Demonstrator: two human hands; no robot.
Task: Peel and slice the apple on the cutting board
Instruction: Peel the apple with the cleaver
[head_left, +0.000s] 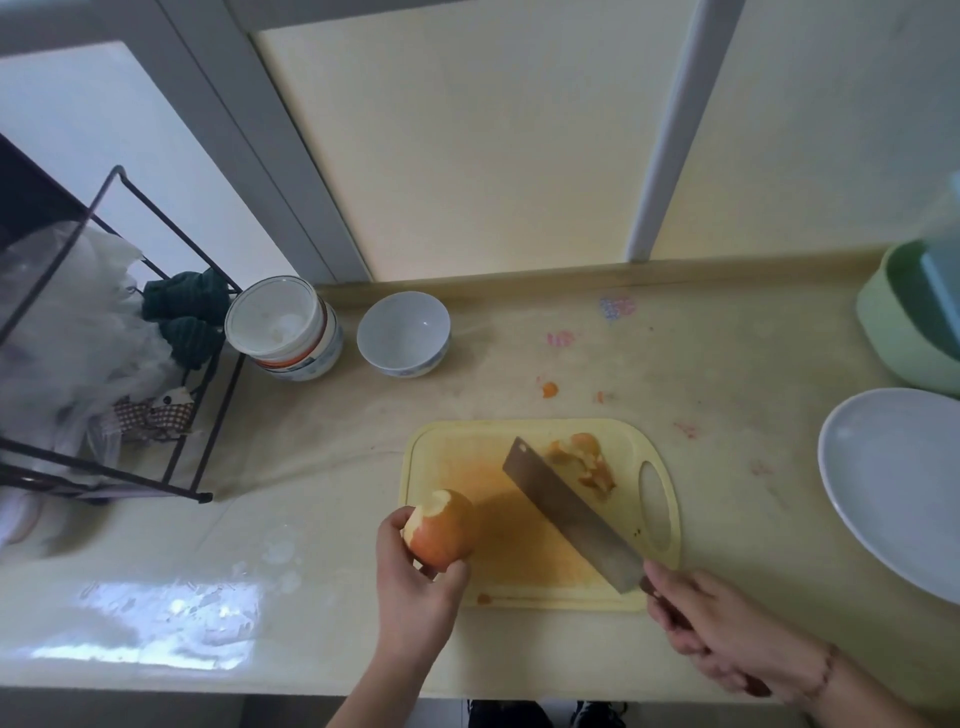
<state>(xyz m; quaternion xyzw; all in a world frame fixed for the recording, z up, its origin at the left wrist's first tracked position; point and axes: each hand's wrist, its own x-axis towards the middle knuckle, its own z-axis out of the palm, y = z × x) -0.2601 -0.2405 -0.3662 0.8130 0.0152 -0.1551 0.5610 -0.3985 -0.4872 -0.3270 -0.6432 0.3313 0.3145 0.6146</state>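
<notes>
**Operator:** Report the position of my hands and of the workpiece.

**Manual:** Your left hand (415, 577) grips the round, partly peeled apple (440, 527), fingers and thumb curled round its lower half. The apple sits at the near left corner of the pale yellow plastic cutting board (447, 452), over the board's edge. Orange-red skin remains on its lower part; pale flesh shows near the top. Whether it rests on the board or is lifted clear cannot be determined.

**Operator:** And the tool?

**Manual:** Your right hand (722, 629) is closed round the dark handle of the broad rectangular steel cleaver (569, 514). The blade runs diagonally across the board, its far corner toward the board's middle, and it stands apart from the apple. A heap of orange apple peelings (587, 462) lies on the board behind the blade, beside the oval handle slot (655, 506).

**Operator:** List what surrounds the board.

**Manual:** The board lies on the cream countertop (311, 467). An empty white ceramic bowl (403, 332) and a stack of white bowls (283, 327) stand at the back, well apart from the board. A black wire rack (156, 364) holding plastic bags occupies the left. A large white plate (904, 483) sits at the right edge, with a pale green container (893, 332) behind it.
</notes>
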